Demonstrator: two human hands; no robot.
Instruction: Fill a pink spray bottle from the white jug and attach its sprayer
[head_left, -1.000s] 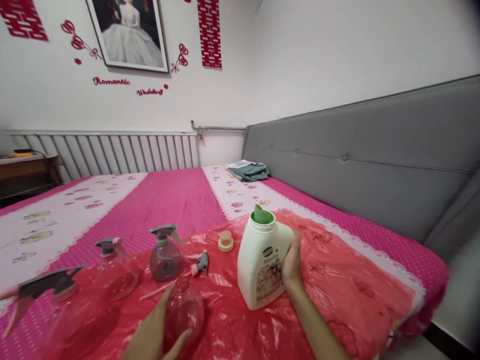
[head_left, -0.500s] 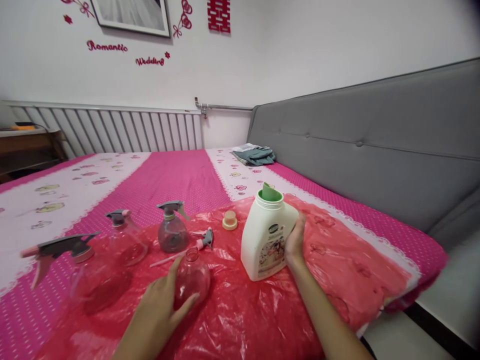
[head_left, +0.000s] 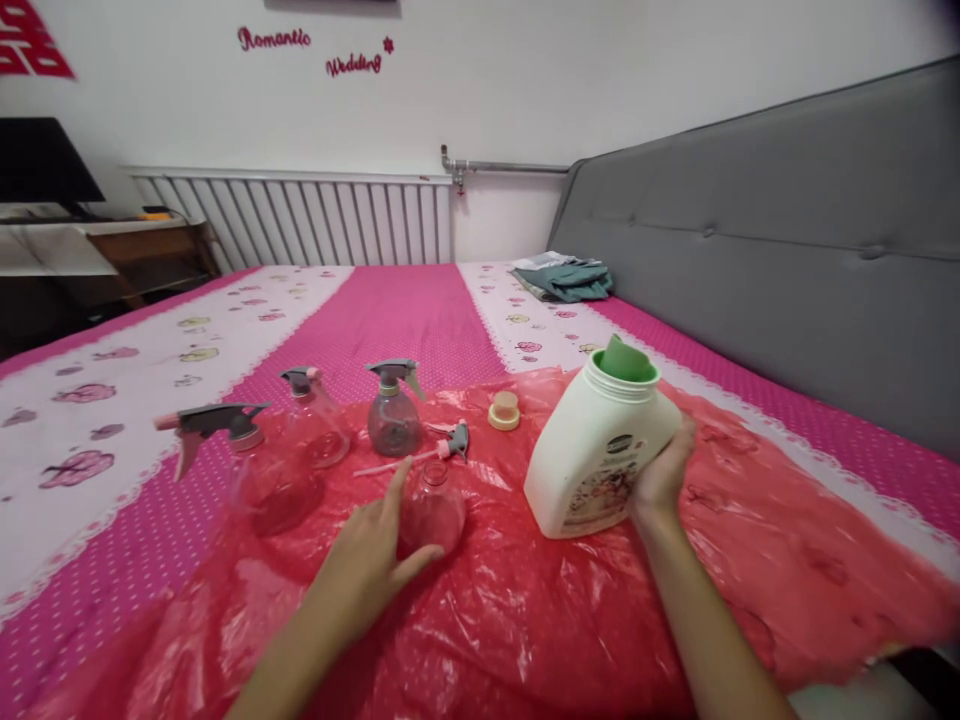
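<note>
My right hand grips the handle side of a cream detergent jug, which leans to the left just above the plastic sheet. The jug is uncapped and shows a green pouring spout in its mouth. My left hand is around the left side of a small clear round bottle with no top on. My thumb is across its front and my index finger points up past its neck; the other fingers are partly hidden. Behind the bottle lies a pink-and-grey spray head with its thin tube.
Three spray bottles with trigger heads stand to the left: a large pink one, a smaller pink one and a grey one. A cream cap sits on the red plastic sheet. Folded clothes lie by the grey headboard.
The view has swung left and down. The jug has tipped toward the left in my right hand. My left index finger has straightened upward beside the clear bottle.
</note>
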